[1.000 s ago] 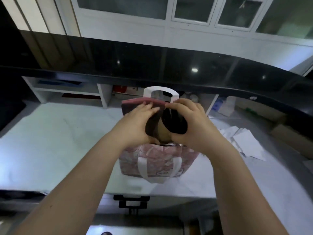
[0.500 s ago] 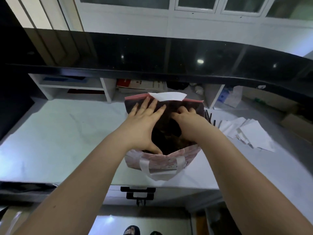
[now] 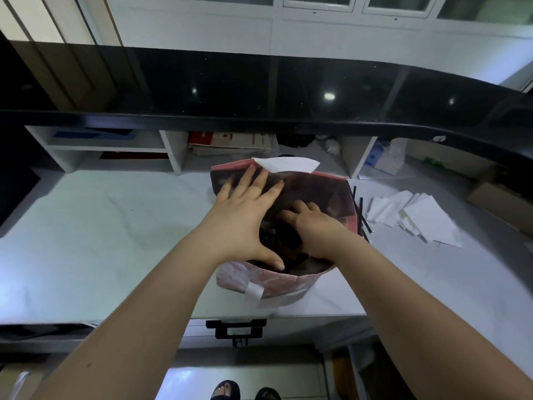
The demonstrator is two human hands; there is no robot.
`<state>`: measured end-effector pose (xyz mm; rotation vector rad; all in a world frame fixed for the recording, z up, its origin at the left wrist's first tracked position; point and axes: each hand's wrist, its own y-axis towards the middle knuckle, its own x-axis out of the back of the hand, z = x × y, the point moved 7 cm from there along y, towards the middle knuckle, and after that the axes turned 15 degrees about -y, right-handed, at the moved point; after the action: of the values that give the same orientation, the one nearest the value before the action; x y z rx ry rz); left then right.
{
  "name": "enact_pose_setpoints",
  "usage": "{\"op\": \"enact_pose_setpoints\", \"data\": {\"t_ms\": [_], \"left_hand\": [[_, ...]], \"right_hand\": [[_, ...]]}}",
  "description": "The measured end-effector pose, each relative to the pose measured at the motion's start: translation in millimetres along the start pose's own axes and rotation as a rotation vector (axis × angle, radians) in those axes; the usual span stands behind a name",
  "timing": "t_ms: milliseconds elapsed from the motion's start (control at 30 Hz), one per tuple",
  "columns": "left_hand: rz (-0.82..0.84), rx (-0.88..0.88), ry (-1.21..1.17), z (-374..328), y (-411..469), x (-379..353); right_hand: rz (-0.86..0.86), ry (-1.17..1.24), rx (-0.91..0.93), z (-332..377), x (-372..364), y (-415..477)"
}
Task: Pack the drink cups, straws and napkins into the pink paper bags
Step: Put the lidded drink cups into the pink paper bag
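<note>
Plainly, the pink bag gapes (dark inside).

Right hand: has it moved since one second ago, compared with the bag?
Yes. The right hand has gone down into the bag; a second ago it was higher, over the bag's mouth.

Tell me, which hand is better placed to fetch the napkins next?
Right, probably. The napkins and straws lie right of the pink bag, on the same side as the right hand; the left hand, fingers spread, presses the bag's wall open.
</note>
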<state>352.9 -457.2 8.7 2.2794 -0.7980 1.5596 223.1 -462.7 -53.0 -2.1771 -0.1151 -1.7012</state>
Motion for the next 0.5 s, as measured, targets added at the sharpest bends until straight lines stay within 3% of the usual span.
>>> {"op": "enact_pose_setpoints", "data": {"t_ms": [233, 500], "left_hand": [[-0.001, -0.005, 0.037, 5.1, -2.3, -1.9], [-0.051, 0.005, -0.012, 4.4, -8.7, 4.6]], "right_hand": [[0.191, -0.065, 0.080, 7.3, -26.1, 1.2], [0.215, -0.069, 0.046, 14.2, -39.4, -1.7]]}}
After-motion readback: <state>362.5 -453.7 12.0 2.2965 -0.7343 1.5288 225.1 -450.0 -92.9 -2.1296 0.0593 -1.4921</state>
